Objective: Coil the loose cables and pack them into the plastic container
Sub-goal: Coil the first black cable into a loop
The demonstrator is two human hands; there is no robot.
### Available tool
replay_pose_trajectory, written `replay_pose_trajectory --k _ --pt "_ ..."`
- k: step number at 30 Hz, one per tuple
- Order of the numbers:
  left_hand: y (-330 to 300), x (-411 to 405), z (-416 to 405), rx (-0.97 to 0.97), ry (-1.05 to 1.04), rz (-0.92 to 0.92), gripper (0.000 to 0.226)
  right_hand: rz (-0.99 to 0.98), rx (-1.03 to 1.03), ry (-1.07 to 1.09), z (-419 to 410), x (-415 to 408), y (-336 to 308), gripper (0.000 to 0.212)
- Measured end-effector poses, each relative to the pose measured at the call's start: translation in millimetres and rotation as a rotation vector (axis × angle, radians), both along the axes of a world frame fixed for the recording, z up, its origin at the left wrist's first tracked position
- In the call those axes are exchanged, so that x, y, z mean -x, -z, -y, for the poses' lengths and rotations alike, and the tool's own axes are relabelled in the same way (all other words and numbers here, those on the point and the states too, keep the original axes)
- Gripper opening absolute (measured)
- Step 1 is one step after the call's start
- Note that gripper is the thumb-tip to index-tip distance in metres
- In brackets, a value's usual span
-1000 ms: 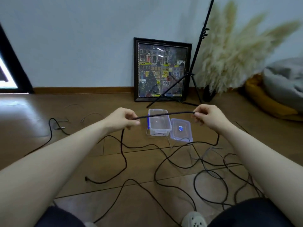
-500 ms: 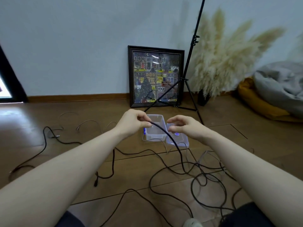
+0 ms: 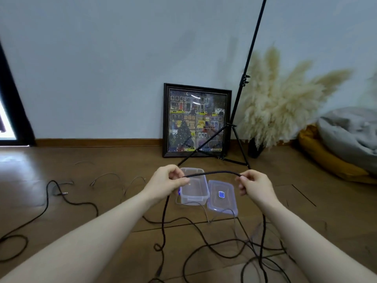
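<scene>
A black braided cable (image 3: 214,173) arcs between my two hands above the floor. My left hand (image 3: 166,183) pinches one part of it; from there a length hangs down to the floor. My right hand (image 3: 255,185) pinches the other part, and the cable drops from it into a loose tangle of black cables (image 3: 234,248). Behind the hands stands the clear plastic container (image 3: 193,198), open, with its clear lid (image 3: 222,198) lying beside it on the right.
More loose cables lie on the wooden floor at the left (image 3: 61,193). A framed picture (image 3: 196,120) leans on the wall. A black tripod stand (image 3: 234,127), pampas grass (image 3: 279,103) and a grey and yellow cushion pile (image 3: 346,144) stand at the right.
My hands have moved apart again, drawing a fresh span of the black cable taut between them. The view has tilted upward, showing more wall.
</scene>
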State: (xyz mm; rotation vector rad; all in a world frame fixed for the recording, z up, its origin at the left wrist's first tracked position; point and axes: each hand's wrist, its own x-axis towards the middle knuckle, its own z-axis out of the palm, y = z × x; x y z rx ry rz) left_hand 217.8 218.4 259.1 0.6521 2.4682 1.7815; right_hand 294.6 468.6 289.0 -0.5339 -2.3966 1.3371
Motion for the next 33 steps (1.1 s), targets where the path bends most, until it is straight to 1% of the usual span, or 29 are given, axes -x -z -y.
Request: replay_pose_trajectory --k 1,3,5,8,11,13,14,15,17,19,21,22,24,26,27,30,33 --pt "0.4 0.2 -0.2 -0.012 -0.013 -0.010 0.020 0.044 -0.061 -0.004 -3.6 -1.1 0.2 0.019" --pt "0.6 -0.5 -3.8 0.007 -0.025 -0.040 0.022 0.133 -0.176 -0.088 -2.3 -5.3 -0.3 0.020" --pt "-0.6 -3.3 -10.0 0.021 0.002 -0.060 0.026 0.140 -0.211 -0.208 7.1 -8.2 -0.8 0.024" --pt "-5.5 -12.0 -21.6 0.091 0.078 -0.115 0.028 0.073 -0.211 -0.353 28.2 -10.6 -2.0 0.026" --pt "-10.4 -20.9 -33.6 0.128 0.144 -0.164 0.020 0.046 -0.230 -0.456 44.8 -11.9 -2.8 0.017" --pt "-12.5 -22.8 -36.9 0.132 0.166 -0.166 0.014 0.062 -0.151 -0.506 49.2 -12.5 -3.1 0.011" --pt "-13.2 -22.7 -36.9 0.137 0.168 -0.154 0.013 0.066 -0.106 -0.506 49.7 -12.2 -2.7 0.013" --pt "-13.4 -22.2 -35.6 0.143 0.170 -0.129 0.013 0.064 -0.079 -0.479 49.1 -11.1 -2.6 0.016" --pt "-11.9 -19.4 -29.2 0.163 0.167 -0.038 0.015 0.038 -0.052 -0.359 44.9 -7.1 -3.7 0.024" --pt "-8.6 -14.7 -15.6 0.201 0.157 0.052 0.016 -0.035 -0.014 -0.192 35.7 -2.1 -6.5 0.028" --pt "-7.6 -10.5 2.2 0.231 0.142 0.099 0.015 -0.112 0.064 -0.021 17.8 1.0 -10.5 0.030" --pt "-8.3 -9.2 10.4 0.218 0.128 0.111 0.015 -0.114 0.083 0.045 7.3 0.4 -10.8 0.030" --pt "-11.1 -8.3 20.6 0.140 0.090 0.125 0.016 -0.013 0.031 0.084 -9.0 -4.2 -7.0 0.026" --pt "-14.2 -10.1 21.5 0.083 0.073 0.120 0.013 0.100 -0.015 -0.001 -12.2 -9.2 -0.6 0.022" --pt "-15.0 -11.7 19.3 0.085 0.078 0.109 0.012 0.123 -0.015 -0.067 -8.8 -11.6 1.3 0.021" --pt "-14.9 -15.9 8.4 0.150 0.120 0.060 0.010 0.137 -0.015 -0.260 11.0 -18.6 -2.3 0.016" --pt "-14.0 -19.6 -6.0 0.194 0.171 0.021 0.010 0.188 -0.015 -0.397 33.0 -21.8 -3.8 0.020"
